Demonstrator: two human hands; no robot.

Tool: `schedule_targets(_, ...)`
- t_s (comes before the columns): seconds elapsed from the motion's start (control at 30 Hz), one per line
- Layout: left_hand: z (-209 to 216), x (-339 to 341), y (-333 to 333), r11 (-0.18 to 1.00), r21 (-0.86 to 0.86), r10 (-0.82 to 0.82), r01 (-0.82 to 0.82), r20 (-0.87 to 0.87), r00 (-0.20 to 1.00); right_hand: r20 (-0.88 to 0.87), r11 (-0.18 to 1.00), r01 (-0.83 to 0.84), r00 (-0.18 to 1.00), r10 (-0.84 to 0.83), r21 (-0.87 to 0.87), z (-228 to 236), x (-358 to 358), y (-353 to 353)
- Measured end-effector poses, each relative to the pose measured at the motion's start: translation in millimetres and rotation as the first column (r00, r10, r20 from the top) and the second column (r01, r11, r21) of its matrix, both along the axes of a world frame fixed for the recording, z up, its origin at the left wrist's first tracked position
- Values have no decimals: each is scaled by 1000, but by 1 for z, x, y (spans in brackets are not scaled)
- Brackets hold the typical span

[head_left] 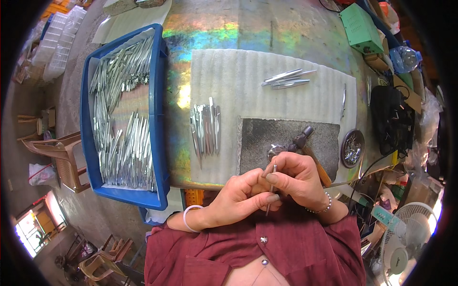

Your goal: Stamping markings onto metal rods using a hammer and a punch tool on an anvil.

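Note:
Close to my chest, both hands hold a slim metal rod [272, 188] upright, its thin tip pointing away from me. My left hand [241, 195] pinches its lower part between thumb and fingers. Higher up, my right hand [296, 181] grips it with thumb and forefinger. Just beyond the hands lies a dark rough pad [257, 133]. A hammer [318, 164] with a wooden handle rests on it, partly behind my right hand. Beside the hammer head is a shiny object, half hidden by my fingers. Whether the rod matches the slim metal pieces on the table I cannot tell.
A blue tray [159, 95] of many slim metal pieces stands left. On the white foam sheet [229, 71] lie two groups of metal pieces [206, 126] and a single one. A round dark dish [361, 138] holds small shiny parts. A fan [400, 243] stands lower right.

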State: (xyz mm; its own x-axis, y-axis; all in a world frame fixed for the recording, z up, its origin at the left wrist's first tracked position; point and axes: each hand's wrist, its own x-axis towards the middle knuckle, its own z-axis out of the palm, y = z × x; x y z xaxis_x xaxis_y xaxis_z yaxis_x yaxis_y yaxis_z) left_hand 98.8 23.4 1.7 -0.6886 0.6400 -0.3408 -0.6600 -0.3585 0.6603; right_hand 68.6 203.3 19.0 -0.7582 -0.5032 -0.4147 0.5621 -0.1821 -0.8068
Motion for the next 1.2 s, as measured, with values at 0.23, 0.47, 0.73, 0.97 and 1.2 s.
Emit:
schedule_targets(0.23,-6,3,-7,995,90,-38,36,21,999,-190,968,224,961,-200,114,10,4,0)
schedule_targets(0.47,0,0,-13,999,9,31,-31,21,999,-845,845,11,-10,534,534,83,21,-13)
schedule_targets(0.73,1,12,-36,921,-214,322,-326,-51,945,-767,870,-57,-503,399,490,119,15,-9)
schedule_targets(0.97,-2,11,-68,735,-252,613,-629,-149,776,-758,976,34,-624,189,215,114,17,44)
schedule_targets(1.2,9,-16,-63,528,-455,210,-717,-749,629,-867,725,477,311,389,496,76,29,69)
